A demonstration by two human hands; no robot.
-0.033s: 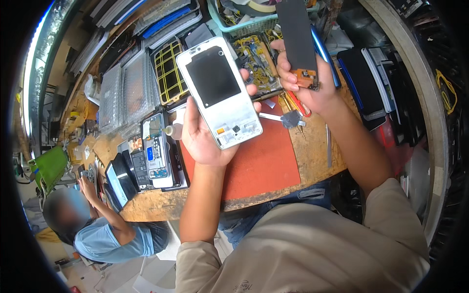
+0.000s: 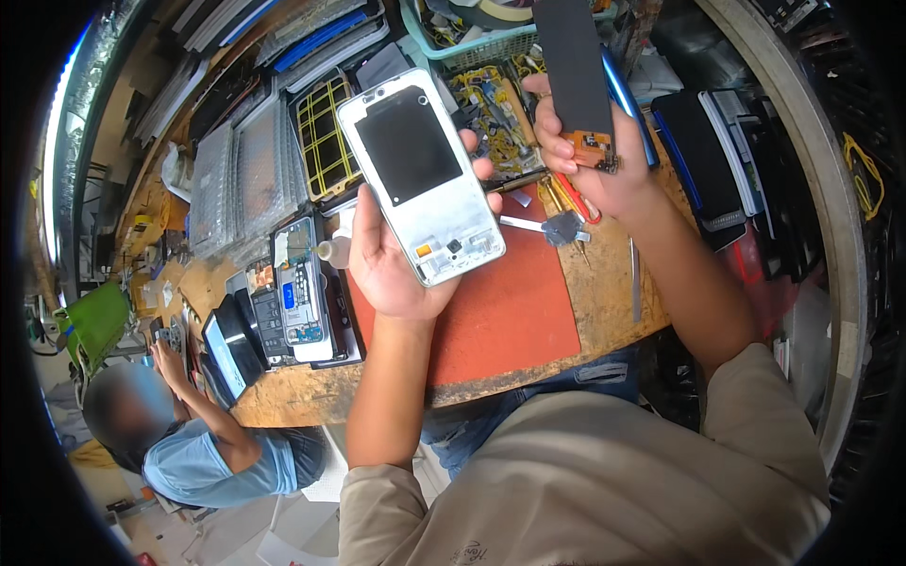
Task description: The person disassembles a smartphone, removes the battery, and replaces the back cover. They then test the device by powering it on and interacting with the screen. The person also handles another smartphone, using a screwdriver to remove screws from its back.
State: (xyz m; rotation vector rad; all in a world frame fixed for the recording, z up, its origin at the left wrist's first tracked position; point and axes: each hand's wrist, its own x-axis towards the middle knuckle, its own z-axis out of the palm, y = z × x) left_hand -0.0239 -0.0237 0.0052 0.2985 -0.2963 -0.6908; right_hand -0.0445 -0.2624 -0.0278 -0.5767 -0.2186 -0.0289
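Note:
My left hand (image 2: 401,259) is closed around a silver phone frame (image 2: 453,212), tilted slightly, with a black rectangular recess in its upper half. Its thumb lies along the left edge, and fingertips show at the right edge. Up to the right, my right hand (image 2: 618,170) grips a thin black phone screen (image 2: 571,71) near its lower end, where an orange flex cable (image 2: 593,148) shows. A glossy blue edge (image 2: 629,104) appears behind the screen; whether this hand holds it too, I cannot tell. Both parts are held above the bench, apart from each other.
A red mat (image 2: 510,321) covers part of the worn wooden bench (image 2: 613,307). Screwdrivers and red-handled pliers (image 2: 587,205) lie beyond it. Opened phones (image 2: 302,283) sit at left, a parts basket (image 2: 472,55) at the back, stacked devices (image 2: 703,160) at right. Another person (image 2: 222,462) works at far left.
The phone frame in my left hand has shifted very slightly left and up. My right hand and the screen are almost unmoved.

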